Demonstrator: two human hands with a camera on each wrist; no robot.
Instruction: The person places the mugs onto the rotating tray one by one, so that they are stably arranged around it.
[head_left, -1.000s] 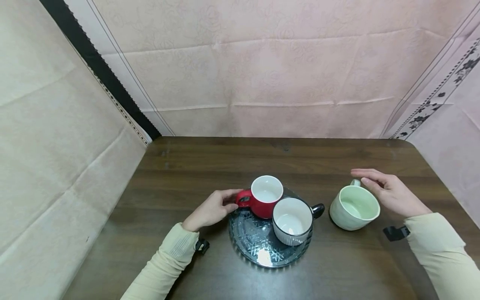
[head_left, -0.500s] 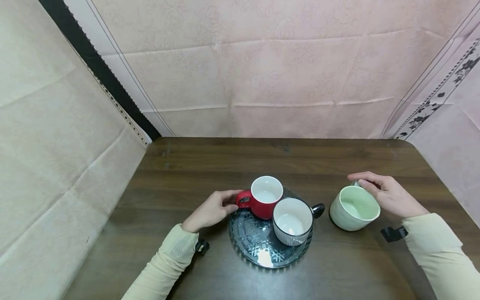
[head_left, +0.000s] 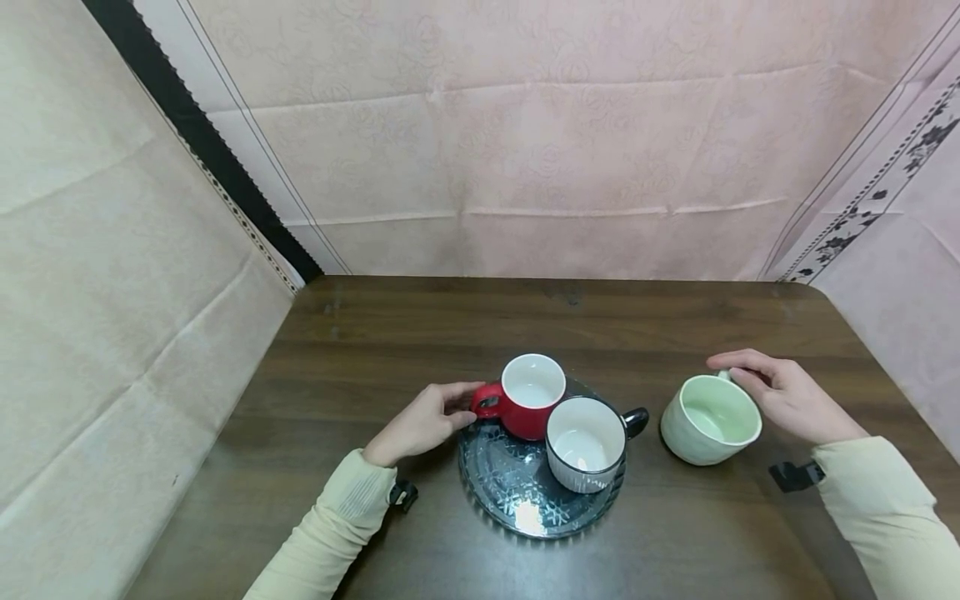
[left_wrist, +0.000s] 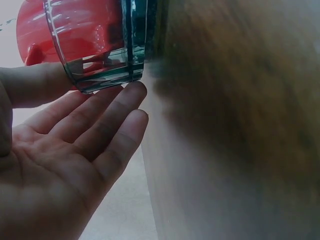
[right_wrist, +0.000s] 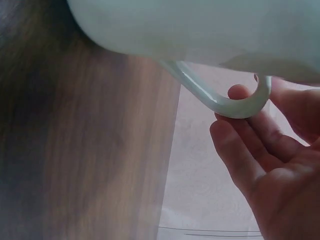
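My left hand (head_left: pixel 422 422) holds the handle of a red mug (head_left: pixel 525 417) between thumb and index finger. White inside, the mug stands at the far left part of a round dark glass tray (head_left: pixel 517 521). In the left wrist view the other fingers (left_wrist: pixel 120 107) lie loosely spread along the tray's glass side (left_wrist: pixel 110 82). A pale green mug (head_left: pixel 701 433) stands on the table right of the tray. Its handle (right_wrist: pixel 235 107) sits between the thumb and fingers of my right hand (head_left: pixel 787 396); one fingertip shows through the loop in the right wrist view.
A white mug (head_left: pixel 585 437) with a black handle (head_left: pixel 636 422) stands on the tray's right part, beside the red mug. The brown wooden table (head_left: pixel 420 317) ends at hanging pale cloths (head_left: pixel 525 167) at the back and sides.
The right hand has closed in on the green mug's handle, and the handle has swung a little to the right with it. The left hand and the tray have stayed in place.
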